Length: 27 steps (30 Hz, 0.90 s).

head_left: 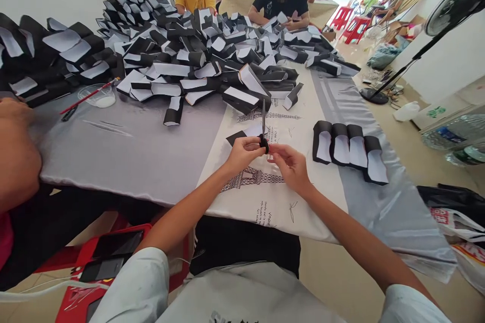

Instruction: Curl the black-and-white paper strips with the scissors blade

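Note:
My left hand (242, 154) and my right hand (290, 164) meet above the table's near edge. Both pinch a small black piece (264, 144) from which a thin dark strip (263, 117) stands upright. A flat black and white card piece (242, 135) lies just behind my left hand. To the right of my hands a row of several folded black and white pieces (348, 150) lies side by side on the cloth.
A big heap of folded black and white pieces (197, 55) covers the far table. A clear dish (96, 96) and a red stick (87, 97) lie at left. Other people sit opposite and at my left. A fan (447, 15) stands right; a phone (113, 252) rests on a red stool.

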Each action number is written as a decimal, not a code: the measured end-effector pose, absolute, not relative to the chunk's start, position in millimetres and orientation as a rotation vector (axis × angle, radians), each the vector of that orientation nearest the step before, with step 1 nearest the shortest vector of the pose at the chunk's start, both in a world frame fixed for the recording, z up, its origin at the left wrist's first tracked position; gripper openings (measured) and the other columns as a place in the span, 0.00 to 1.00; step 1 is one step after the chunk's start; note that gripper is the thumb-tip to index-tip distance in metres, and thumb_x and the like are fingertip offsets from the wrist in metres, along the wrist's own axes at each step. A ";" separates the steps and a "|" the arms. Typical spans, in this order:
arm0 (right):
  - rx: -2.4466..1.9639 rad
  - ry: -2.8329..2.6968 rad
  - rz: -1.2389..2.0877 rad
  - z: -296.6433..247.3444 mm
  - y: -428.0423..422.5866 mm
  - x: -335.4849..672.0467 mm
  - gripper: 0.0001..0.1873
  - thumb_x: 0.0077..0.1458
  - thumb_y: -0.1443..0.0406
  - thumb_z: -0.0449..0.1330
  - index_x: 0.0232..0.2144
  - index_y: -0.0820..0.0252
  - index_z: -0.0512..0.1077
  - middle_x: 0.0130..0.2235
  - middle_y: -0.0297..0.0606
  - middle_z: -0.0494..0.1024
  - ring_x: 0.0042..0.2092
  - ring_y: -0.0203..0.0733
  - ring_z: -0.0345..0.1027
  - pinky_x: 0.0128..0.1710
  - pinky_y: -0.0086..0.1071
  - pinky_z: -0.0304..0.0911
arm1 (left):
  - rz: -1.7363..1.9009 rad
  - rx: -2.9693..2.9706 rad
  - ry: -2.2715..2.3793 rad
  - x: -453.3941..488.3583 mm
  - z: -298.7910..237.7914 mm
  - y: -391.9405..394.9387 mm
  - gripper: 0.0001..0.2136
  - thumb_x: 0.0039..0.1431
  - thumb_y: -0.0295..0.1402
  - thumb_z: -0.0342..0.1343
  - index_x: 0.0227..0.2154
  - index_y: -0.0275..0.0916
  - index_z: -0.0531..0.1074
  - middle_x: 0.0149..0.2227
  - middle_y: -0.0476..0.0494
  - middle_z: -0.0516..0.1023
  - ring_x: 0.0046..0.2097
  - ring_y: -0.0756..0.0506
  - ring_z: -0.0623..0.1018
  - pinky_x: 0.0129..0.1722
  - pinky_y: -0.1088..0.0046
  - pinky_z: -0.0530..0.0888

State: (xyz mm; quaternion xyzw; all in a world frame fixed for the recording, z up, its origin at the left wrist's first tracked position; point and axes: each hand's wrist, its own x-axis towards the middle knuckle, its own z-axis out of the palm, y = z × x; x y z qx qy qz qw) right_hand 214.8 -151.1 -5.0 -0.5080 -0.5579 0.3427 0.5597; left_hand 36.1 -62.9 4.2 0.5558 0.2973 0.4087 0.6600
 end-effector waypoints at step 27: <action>-1.723 -2.104 0.398 23.4 -114.7 245.3 0.21 0.78 0.48 0.52 0.63 0.47 0.71 0.58 0.50 0.76 0.55 0.58 0.75 0.50 0.48 0.72 | 1.066 1.462 1.039 -68.5 28.7 25.2 0.21 0.42 0.47 0.82 0.29 0.35 0.85 0.36 0.37 0.86 0.32 0.44 0.81 0.28 0.69 0.73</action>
